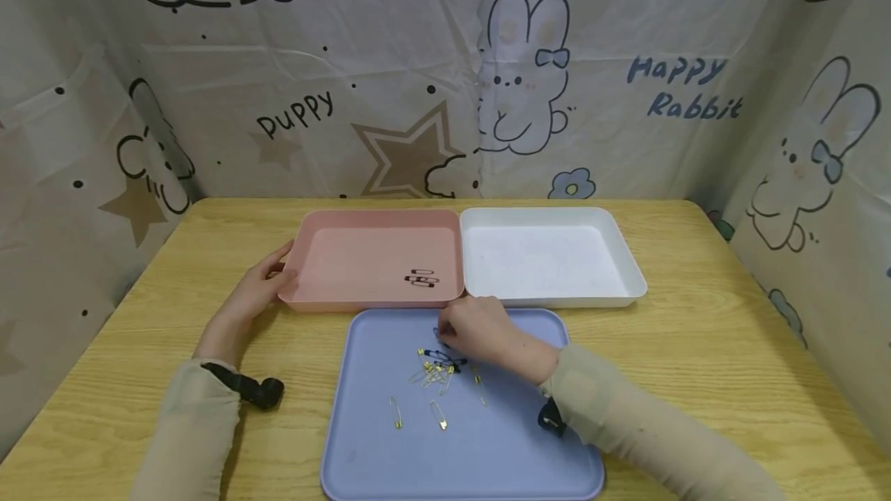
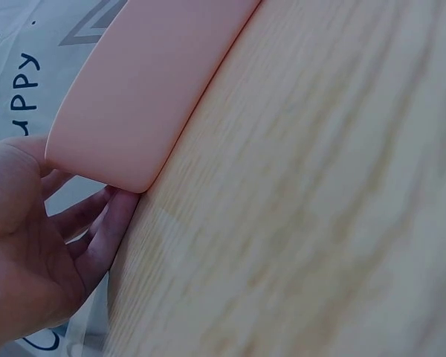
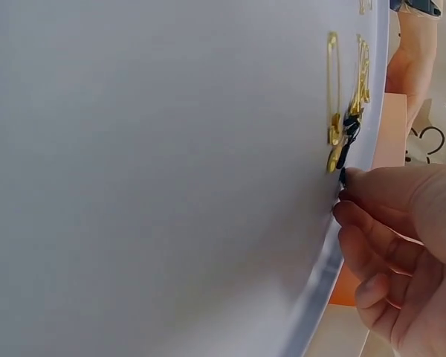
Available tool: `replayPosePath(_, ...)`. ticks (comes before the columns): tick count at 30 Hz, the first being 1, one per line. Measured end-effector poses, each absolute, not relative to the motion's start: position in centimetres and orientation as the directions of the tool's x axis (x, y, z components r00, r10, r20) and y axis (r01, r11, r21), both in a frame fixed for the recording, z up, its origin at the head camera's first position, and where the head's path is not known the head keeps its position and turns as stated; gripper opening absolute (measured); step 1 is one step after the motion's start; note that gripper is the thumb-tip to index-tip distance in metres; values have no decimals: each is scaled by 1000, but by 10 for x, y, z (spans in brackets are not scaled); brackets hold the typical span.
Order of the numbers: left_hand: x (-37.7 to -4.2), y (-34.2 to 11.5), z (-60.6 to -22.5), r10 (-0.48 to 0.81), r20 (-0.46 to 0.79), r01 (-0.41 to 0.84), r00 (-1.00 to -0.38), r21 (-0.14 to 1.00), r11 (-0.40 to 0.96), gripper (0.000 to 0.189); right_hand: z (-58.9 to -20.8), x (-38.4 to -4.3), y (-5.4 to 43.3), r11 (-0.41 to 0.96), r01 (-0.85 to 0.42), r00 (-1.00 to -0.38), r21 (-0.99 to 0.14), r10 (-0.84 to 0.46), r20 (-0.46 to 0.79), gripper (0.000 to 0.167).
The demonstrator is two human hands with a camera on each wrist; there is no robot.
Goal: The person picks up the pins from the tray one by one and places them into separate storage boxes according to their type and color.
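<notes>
Seen from above, a person in beige sleeves [image 1: 650,427] works at a wooden table [image 1: 724,346] with three shallow trays. The left hand [image 1: 252,292] grips the left end of a pink tray [image 1: 355,257], its thumb at the rim and its fingers against the outside of the wall. The right hand [image 1: 480,331], over the far edge of a blue tray [image 1: 390,466], has its thumb and forefinger pinched on a dark safety pin [image 3: 343,178]. Just beside those fingertips, gold safety pins [image 1: 442,424] and black safety pins [image 1: 455,362] lie in a loose pile on the blue tray, with a few gold ones apart from it. More dark pins [image 1: 421,281] rest in the pink tray, near its right end. A white tray [image 1: 543,253] stands beside the pink one. Behind hangs a cloth [image 1: 390,45] printed with rabbits, stars and lettering.
</notes>
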State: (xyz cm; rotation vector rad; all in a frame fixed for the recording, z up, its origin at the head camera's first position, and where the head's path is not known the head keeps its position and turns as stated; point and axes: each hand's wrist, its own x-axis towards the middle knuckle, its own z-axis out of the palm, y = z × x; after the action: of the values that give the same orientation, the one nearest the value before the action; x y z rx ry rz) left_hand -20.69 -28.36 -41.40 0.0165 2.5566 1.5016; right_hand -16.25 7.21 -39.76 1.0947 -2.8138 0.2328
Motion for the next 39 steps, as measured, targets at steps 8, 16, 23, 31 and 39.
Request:
replayPosePath(8, -208, -285, -416, 104, -143, -75, -984, 871, 486, 61, -396, -162, 70, 732, -670, -742, -123, -658, 128, 4)
replayPosePath(16, -207, -284, -413, 114, -130, -59, -985, 873, 484, 60, -395, -161, 69, 731, -672, -740, -114, -661, 124, 8)
replayPosePath(23, -206, -284, -413, 120, -115, -43, -986, 873, 485, 59, -392, -160, 70, 727, -676, -737, -121, -669, 94, 3)
replayPosePath(31, -208, -285, -414, 115, -115, -44, -987, 868, 494, 60, -393, -161, 69, 712, -697, -716, -85, -684, 136, 13)
replayPosePath(39, -207, -284, -414, 98, -133, -67, -986, 867, 494, 60, -389, -163, 68, 703, -703, -710, -105, -684, 168, 7)
